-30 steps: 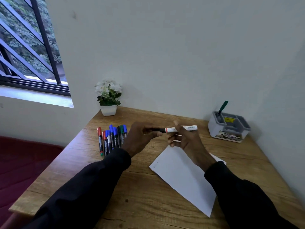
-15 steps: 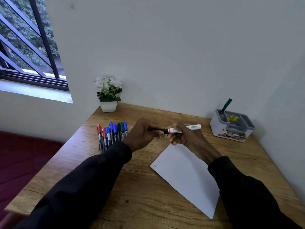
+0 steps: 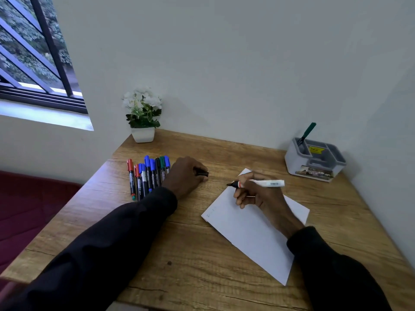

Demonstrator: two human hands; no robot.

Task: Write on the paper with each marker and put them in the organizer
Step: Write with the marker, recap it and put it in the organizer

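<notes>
My right hand grips an uncapped white marker, its dark tip pointing left just above the top corner of the white paper. My left hand rests on the table to the left, closed on the marker's black cap. A row of several red, blue, black and green markers lies left of that hand. The grey organizer stands at the back right with one green marker upright in it.
A small white pot of white flowers stands at the back left of the wooden table. Walls close the table in behind and on the right. A barred window is at the upper left.
The cap has come off the white marker. My left hand carried it left and down onto the table; my right hand lowered the marker toward the paper.
</notes>
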